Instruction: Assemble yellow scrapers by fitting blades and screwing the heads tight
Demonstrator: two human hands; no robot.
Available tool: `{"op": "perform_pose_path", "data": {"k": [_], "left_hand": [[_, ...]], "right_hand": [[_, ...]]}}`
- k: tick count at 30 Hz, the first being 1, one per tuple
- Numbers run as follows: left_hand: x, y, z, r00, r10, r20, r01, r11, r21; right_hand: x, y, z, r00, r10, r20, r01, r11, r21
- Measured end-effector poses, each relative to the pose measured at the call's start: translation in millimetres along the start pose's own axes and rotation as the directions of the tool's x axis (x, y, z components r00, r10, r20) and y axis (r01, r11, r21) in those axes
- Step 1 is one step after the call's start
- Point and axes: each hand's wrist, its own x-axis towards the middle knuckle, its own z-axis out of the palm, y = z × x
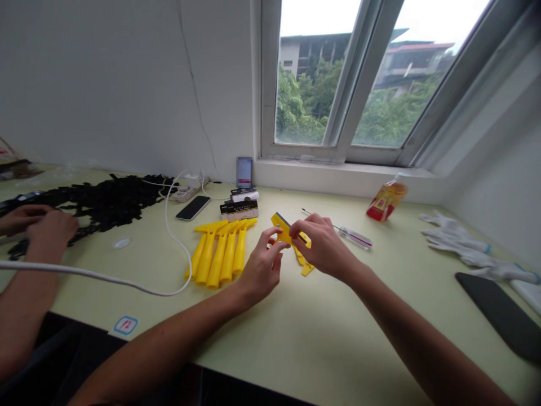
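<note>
Above the table I hold a yellow scraper head (281, 225), tilted, with a dark strip like a blade along its upper edge. My left hand (262, 262) pinches its lower left side between thumb and fingers. The fingers of my right hand (323, 242) are closed on its right end, by the dark strip; the exact grip is partly hidden. Under my right hand, more yellow plastic parts (305, 266) lie on the table, partly covered. To the left of my left hand, several yellow scraper handles (220, 254) lie side by side. A screwdriver (355, 238) lies behind my right hand.
Small black boxes (239, 210) and a propped phone (244, 172) stand behind the handles. Another phone (193, 208), a white cable (171, 225) and a heap of black strips (122, 197) lie left, near a co-worker's hands (53, 225). Right are a bottle (385, 200), gloves (456, 237) and a dark slab (499, 316).
</note>
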Motion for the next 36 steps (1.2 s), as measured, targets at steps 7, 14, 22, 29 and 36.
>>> {"op": "perform_pose_path", "data": {"k": [7, 14, 22, 29, 36], "left_hand": [[1, 0, 0, 1.000, 0.023, -0.003, -0.023, 1.000, 0.007], [0, 2, 0, 0.999, 0.038, 0.002, -0.038, 0.999, 0.003], [0, 0, 0, 0.998, 0.051, 0.028, -0.053, 0.996, 0.075], [6, 1, -7, 0.999, 0.025, 0.021, -0.028, 0.987, 0.156], [14, 0, -16, 0.997, -0.054, -0.060, 0.060, 0.992, 0.113]], "right_hand": [[2, 3, 2, 0.998, 0.058, 0.002, -0.058, 0.998, 0.030], [3, 20, 6, 0.946, 0.245, 0.213, -0.319, 0.821, 0.473], [2, 29, 19, 0.910, 0.225, 0.349, -0.409, 0.623, 0.666], [5, 30, 17, 0.920, 0.239, 0.310, -0.391, 0.586, 0.709], [0, 52, 32, 0.918, 0.287, 0.272, -0.346, 0.916, 0.202]]}}
